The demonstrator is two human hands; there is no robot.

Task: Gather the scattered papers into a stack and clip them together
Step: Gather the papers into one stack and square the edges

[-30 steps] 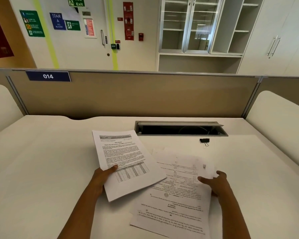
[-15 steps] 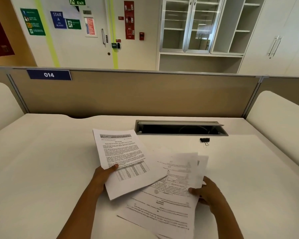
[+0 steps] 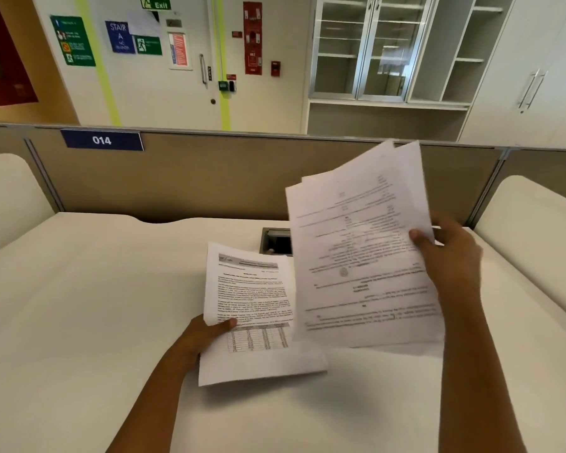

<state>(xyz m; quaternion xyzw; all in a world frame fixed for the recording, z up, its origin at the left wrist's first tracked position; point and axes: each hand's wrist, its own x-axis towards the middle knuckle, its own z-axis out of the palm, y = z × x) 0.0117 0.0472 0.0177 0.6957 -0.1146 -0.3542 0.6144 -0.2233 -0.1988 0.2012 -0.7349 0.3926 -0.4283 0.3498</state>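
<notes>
- Head view: we see both arms reaching out over a white desk [image 3: 79,305], each hand with paper in it.
- Our left hand [image 3: 206,331] pinches a printed page [image 3: 252,302] at its left edge. The thumb lies on top and the fingers are hidden underneath.
- This page faces us, with dense text above and a small table just right of the thumb. It sits low over the middle of the desk; we cannot tell whether its near edge rests on the surface.
- Our right hand [image 3: 451,256] grips the fanned sheets [image 3: 360,256] at their right edge, thumb on the front face and fingers curled behind.
- These sheets are raised off the desk and tilted, and their far corners splay apart against the tan partition [image 3: 193,178]. At least two edges show; we cannot make out an exact count. The print is blurred and looks upside down.
- In our line of sight the raised sheets overlap the right side of the printed page; we cannot tell if they touch it.
- A dark cable slot [image 3: 276,240] at the far side of the desk shows only its left end, between the two lots of paper.
- On the partition, far left, is a blue label [image 3: 102,140] reading 014.
</notes>
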